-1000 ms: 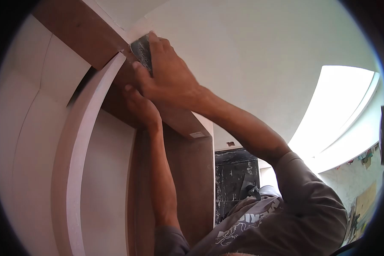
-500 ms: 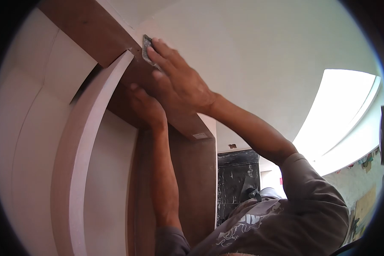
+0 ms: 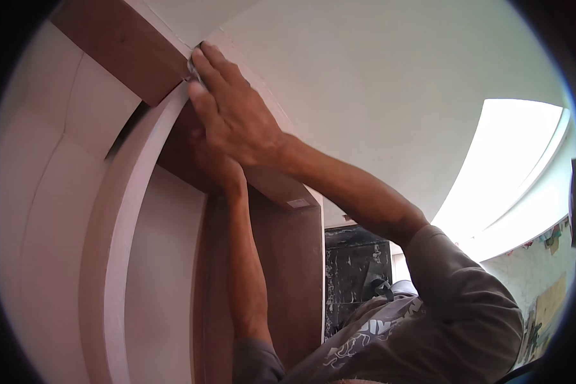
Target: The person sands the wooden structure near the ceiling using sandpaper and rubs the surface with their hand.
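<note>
My right hand (image 3: 240, 118) is closed over a thin grey piece of sandpaper (image 3: 193, 67). It presses this against the brown board (image 3: 125, 48), close to where the pale upright panel edge (image 3: 150, 131) meets the board. Most of the sandpaper is hidden under the fingers. Below and behind it, my left hand (image 3: 221, 168) rests against the underside of the same board. The right hand covers most of the left hand's fingers, so their grip cannot be made out.
Beside the board stretches a pale, smooth surface (image 3: 365, 83). A brown cabinet side (image 3: 291, 269) with a small white label (image 3: 297, 203) stands below the hands. Farther down are black, white-streaked panels (image 3: 349, 256). A bright opening (image 3: 499, 153) lies at the right.
My right hand has slid left and slightly upward along the board with the sandpaper, now overlapping more of my left hand. The left hand stays about where it was.
</note>
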`<control>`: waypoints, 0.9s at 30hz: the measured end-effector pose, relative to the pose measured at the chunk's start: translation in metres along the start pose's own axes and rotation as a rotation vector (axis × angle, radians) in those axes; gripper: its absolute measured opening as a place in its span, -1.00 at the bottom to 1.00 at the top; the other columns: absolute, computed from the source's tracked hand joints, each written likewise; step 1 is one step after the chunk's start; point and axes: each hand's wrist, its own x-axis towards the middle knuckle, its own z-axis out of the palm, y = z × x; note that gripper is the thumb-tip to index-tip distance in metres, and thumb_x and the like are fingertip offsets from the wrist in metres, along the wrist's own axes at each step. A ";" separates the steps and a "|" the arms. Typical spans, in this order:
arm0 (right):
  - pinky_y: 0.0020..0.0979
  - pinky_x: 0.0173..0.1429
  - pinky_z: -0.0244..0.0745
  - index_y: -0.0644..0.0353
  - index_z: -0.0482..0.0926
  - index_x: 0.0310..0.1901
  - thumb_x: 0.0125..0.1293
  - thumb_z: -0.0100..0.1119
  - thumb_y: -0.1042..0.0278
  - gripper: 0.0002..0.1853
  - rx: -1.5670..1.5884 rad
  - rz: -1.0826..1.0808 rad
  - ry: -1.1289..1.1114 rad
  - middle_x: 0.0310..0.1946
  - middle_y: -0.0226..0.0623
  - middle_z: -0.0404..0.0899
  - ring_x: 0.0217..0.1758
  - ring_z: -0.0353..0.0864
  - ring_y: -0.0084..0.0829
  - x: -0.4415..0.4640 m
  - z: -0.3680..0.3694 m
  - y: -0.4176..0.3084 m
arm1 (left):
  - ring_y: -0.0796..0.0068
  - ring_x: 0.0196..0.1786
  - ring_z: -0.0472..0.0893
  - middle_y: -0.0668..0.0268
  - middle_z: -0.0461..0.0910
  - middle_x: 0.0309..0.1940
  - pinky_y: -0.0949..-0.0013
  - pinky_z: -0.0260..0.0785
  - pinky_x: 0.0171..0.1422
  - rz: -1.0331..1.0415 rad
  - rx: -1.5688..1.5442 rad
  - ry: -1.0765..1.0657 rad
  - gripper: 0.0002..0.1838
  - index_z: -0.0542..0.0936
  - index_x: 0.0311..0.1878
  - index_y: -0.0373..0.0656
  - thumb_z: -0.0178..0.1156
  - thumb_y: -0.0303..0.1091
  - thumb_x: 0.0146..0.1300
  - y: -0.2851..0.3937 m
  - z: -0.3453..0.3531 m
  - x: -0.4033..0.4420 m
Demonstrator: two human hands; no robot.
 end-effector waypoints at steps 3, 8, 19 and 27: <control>-0.01 0.60 0.15 0.48 0.20 0.46 0.58 -0.15 0.17 -0.40 -0.059 -0.087 -0.025 0.48 0.34 0.17 0.56 0.13 0.29 -0.031 -0.008 0.012 | -0.08 0.18 0.58 -0.21 0.56 0.17 0.06 0.38 0.33 0.056 0.134 -0.031 -0.40 0.49 0.19 -0.49 -0.25 -0.04 0.63 -0.011 -0.001 0.002; 0.09 0.57 0.10 0.49 0.36 0.30 0.53 -0.11 0.26 -0.51 -0.241 -0.124 0.002 0.44 0.43 0.16 0.52 0.13 0.37 0.004 0.008 0.030 | -0.08 0.20 0.58 -0.21 0.57 0.17 0.08 0.38 0.33 -0.202 -0.267 0.081 -0.39 0.48 0.21 -0.49 -0.26 -0.03 0.63 0.033 -0.006 -0.002; 0.01 0.56 0.12 0.53 0.23 0.39 0.59 -0.24 0.10 -0.39 -0.112 -0.079 0.014 0.44 0.41 0.16 0.49 0.14 0.31 -0.002 0.017 0.030 | -0.13 0.19 0.59 -0.21 0.57 0.17 0.08 0.34 0.35 0.042 -0.027 0.006 -0.37 0.47 0.28 -0.46 -0.25 0.00 0.63 0.017 -0.006 0.004; 0.11 0.63 -0.01 0.54 0.14 0.45 0.63 -0.29 0.14 -0.39 -0.099 -0.113 0.052 0.47 0.52 0.06 0.57 0.08 0.35 0.000 0.026 0.037 | -0.12 0.23 0.56 -0.19 0.58 0.18 0.04 0.31 0.37 -0.067 -0.284 0.050 -0.36 0.49 0.27 -0.42 -0.24 0.02 0.59 0.009 0.004 0.003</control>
